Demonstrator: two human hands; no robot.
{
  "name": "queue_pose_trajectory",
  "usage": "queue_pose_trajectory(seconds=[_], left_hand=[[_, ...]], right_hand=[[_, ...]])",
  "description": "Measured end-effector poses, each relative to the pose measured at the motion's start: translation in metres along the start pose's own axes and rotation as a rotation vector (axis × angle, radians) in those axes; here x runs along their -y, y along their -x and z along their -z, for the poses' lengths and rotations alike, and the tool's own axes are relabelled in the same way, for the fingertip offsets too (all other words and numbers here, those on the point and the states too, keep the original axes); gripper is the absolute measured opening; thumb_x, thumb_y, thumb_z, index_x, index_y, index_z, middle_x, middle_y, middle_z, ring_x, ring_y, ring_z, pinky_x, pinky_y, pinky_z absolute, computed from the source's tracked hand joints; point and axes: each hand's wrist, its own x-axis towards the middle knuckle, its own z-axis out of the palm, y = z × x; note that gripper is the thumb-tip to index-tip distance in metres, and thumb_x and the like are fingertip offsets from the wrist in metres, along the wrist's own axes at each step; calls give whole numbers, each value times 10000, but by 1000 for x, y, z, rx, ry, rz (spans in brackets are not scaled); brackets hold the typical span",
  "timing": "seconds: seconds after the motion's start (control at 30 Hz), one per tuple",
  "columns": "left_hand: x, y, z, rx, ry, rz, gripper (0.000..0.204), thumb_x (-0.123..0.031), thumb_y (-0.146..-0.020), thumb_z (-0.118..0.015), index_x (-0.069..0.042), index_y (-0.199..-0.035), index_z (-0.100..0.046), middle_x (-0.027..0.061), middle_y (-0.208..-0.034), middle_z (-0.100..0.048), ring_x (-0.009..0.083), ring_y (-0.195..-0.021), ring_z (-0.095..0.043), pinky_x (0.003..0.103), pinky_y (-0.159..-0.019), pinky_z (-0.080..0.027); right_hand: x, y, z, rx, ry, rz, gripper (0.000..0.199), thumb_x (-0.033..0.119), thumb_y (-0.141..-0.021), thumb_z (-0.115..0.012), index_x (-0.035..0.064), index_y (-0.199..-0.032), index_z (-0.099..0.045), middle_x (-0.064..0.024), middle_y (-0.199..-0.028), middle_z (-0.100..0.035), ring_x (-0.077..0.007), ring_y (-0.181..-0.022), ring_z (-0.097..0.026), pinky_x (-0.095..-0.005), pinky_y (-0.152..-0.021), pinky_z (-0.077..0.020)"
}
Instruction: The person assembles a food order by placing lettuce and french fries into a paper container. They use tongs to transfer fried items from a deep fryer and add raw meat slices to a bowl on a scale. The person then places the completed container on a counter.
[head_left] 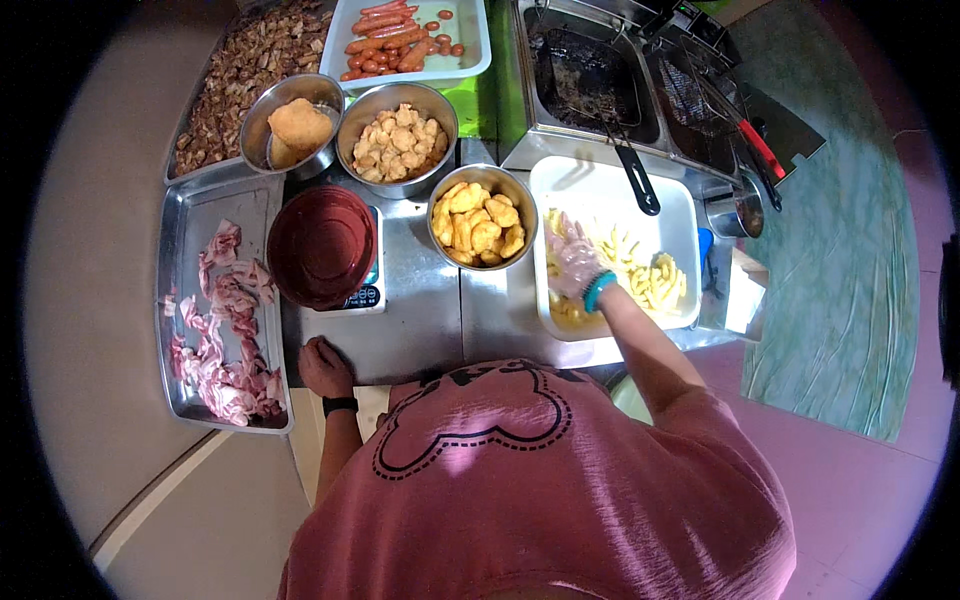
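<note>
My right hand (575, 262), in a clear plastic glove with a teal band at the wrist, reaches into a white tub (682, 210) of pale french fries (655, 285). Its fingers are stretched out among the fries at the tub's left side, and I see nothing gripped. My left hand (325, 368) is bare and curled into a fist at the counter's front edge, below a digital scale (371, 297). A dark red plastic bowl (322, 250) sits on that scale. Close to the tub's left wall stands a steel bowl of golden nuggets (482, 222).
A deep fryer (590, 70) stands behind the tub, a black basket handle (637, 180) overhanging it. Further left are a steel bowl of fried pieces (398, 145), another with a breaded patty (298, 125), a sausage tray (405, 45) and a raw meat tray (225, 330).
</note>
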Motion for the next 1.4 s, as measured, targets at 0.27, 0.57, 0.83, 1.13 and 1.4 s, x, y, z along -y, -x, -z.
queue_pose_trajectory(seconds=[0.27, 0.57, 0.83, 1.13, 1.4], left_hand=[[7, 1, -7, -40, -10, -34, 99, -108, -816, -487, -35, -861, -537, 135, -791, -541, 330, -742, -528, 422, -633, -415], [3, 3, -5, -54, -11, -22, 103, -114, -826, -488, -39, -869, -544, 135, -806, -548, 329, -749, -530, 413, -651, -419], [6, 1, -6, -55, -2, -38, 84, -98, -806, -498, -52, -855, -549, 125, -788, -540, 325, -738, -528, 411, -639, -417], [7, 2, -6, -16, 18, 36, 104, -123, -834, -491, -31, -840, -540, 147, -772, -533, 331, -741, -522, 410, -657, -410], [2, 0, -5, -41, 19, 20, 60, -85, -802, -497, -42, -817, -537, 139, -755, -530, 336, -708, -518, 421, -614, -407]], right_hand=[[6, -39, 13, -34, -88, -245, 419, 123, -703, -525, 85, -1118, -486, -222, -1128, -486, -351, -1055, -476, -381, -877, -411], [-64, -54, -5, -184, -475, -265, 254, 222, -705, -624, 81, -909, -570, -107, -866, -621, -257, -826, -599, -335, -756, -468], [-5, -54, 14, 81, -90, -310, 714, 211, -755, -566, 180, -1363, -192, -244, -1282, -366, -405, -1137, -415, -399, -942, -374], [-2, -71, 32, 136, -237, -419, 420, 240, -739, -571, 186, -1146, -486, -165, -1197, -478, -321, -1046, -518, -384, -909, -413], [-58, -54, 24, -29, -706, -363, 300, 153, -742, -561, 128, -1041, -568, -96, -998, -602, -199, -864, -588, -278, -762, -454]])
